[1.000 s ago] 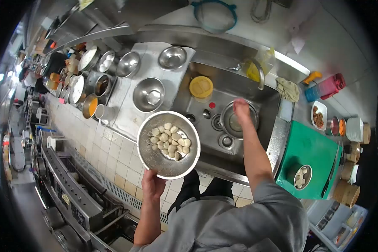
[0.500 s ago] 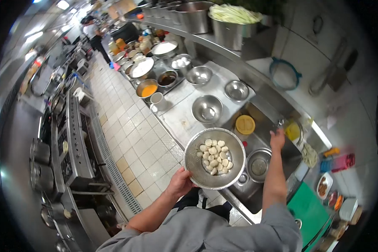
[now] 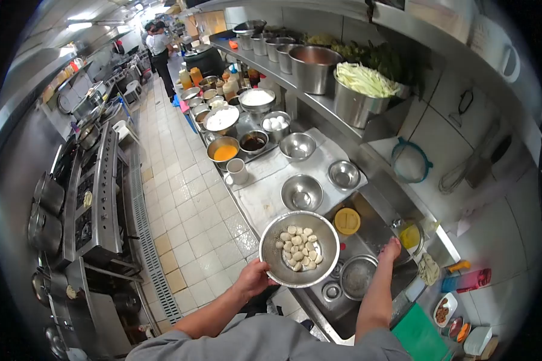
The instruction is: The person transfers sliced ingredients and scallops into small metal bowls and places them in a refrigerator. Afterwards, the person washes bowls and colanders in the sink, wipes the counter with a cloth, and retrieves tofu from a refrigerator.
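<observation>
As your right hand (image 3: 391,248), its grip unclear, shifts toward the tap (image 3: 397,223), your left hand (image 3: 255,277) alone, clamped on the rim, carries the metal bowl (image 3: 329,255) of pale pieces (image 3: 298,247) by the sink (image 3: 359,207).

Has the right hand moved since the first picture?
Yes; the right hand has shifted from above the metal bowl toward the back of the sink.

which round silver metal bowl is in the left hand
The round silver metal bowl of pale, rounded pieces: the left hand grips its rim; the others stand unheld.
</observation>
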`<state>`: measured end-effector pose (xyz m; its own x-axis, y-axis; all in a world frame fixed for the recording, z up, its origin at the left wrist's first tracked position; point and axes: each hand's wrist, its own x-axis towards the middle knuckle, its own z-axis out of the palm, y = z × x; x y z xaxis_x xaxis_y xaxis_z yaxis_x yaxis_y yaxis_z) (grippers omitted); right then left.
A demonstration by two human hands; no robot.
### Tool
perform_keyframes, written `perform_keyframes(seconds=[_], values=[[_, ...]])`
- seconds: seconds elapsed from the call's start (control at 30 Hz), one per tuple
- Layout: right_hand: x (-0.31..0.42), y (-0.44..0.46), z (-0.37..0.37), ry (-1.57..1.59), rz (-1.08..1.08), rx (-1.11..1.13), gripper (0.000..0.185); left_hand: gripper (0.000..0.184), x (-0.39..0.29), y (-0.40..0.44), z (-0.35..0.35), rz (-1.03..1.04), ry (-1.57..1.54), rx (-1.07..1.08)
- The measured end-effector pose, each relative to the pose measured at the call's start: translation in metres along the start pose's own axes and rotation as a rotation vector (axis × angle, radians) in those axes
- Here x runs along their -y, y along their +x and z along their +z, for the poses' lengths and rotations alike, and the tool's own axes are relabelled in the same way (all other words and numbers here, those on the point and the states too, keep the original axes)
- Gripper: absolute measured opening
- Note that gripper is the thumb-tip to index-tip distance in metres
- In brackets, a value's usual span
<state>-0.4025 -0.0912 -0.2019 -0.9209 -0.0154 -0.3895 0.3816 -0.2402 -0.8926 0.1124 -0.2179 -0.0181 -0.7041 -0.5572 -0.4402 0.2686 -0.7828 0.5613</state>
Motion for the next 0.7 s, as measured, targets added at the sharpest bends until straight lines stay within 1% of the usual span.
perform_keyframes(seconds=[0.03, 0.07, 0.1, 0.17, 0.2, 0.27, 0.3, 0.37, 0.4, 0.47, 0.5, 0.53, 0.57, 0.6, 0.67, 0.7], values=[[0.001, 0.007, 0.017, -0.191, 0.002, 0.026, 0.029, 0.036, 0.0, 0.002, 0.0, 0.017, -0.002, 0.001], [0.018, -0.005, 0.037, -0.222, -0.017, 0.06, 0.037, 0.035, 0.0, 0.001, 0.005, 0.007, 0.004, -0.015], [0.027, -0.005, 0.053, -0.22, -0.017, 0.077, 0.037, 0.035, -0.001, 0.001, 0.007, -0.004, 0.01, -0.032], [0.037, 0.002, 0.074, -0.145, 0.16, -0.124, 0.039, 0.036, -0.004, -0.003, 0.004, 0.008, -0.003, -0.004], [0.033, 0.011, 0.078, -0.147, 0.161, -0.113, 0.039, 0.036, -0.006, -0.005, 0.004, 0.009, 0.002, 0.006], [0.023, 0.031, 0.081, 0.055, 0.231, -0.071, 0.038, 0.036, -0.008, -0.009, 0.008, 0.016, -0.004, 0.019], [0.025, 0.031, 0.086, 0.053, 0.226, -0.062, 0.038, 0.036, -0.011, -0.012, 0.01, 0.018, 0.001, -0.003], [0.031, 0.023, 0.092, 0.082, 0.27, -0.164, 0.031, 0.036, -0.015, -0.016, 0.008, 0.024, -0.002, -0.02], [0.035, 0.018, 0.096, 0.08, 0.262, -0.154, 0.031, 0.035, -0.016, -0.014, 0.004, 0.004, 0.003, -0.037], [0.039, 0.007, 0.094, -0.084, 0.233, -0.231, 0.026, 0.035, -0.015, -0.009, -0.005, -0.009, 0.003, -0.055], [0.026, 0.02, 0.089, -0.085, 0.229, -0.224, 0.026, 0.034, -0.014, -0.006, -0.01, -0.014, 0.012, -0.054], [-0.004, 0.06, 0.08, -0.006, 0.252, -0.162, 0.025, 0.033, -0.014, -0.004, -0.013, -0.019, 0.023, -0.052], [-0.019, 0.081, 0.078, 0.079, 0.274, -0.095, 0.024, 0.033, -0.015, -0.002, -0.011, -0.008, 0.025, -0.045], [-0.017, 0.073, 0.078, 0.086, 0.275, -0.087, 0.024, 0.032, -0.016, -0.001, -0.007, -0.006, 0.048, -0.073], [-0.007, 0.052, 0.068, 0.455, 0.366, 0.161, 0.025, 0.031, -0.019, -0.002, 0.001, -0.003, 0.074, -0.096], [0.002, 0.034, 0.061, 0.459, 0.366, 0.16, 0.025, 0.03, -0.021, -0.003, 0.006, 0.004, 0.059, -0.07]])
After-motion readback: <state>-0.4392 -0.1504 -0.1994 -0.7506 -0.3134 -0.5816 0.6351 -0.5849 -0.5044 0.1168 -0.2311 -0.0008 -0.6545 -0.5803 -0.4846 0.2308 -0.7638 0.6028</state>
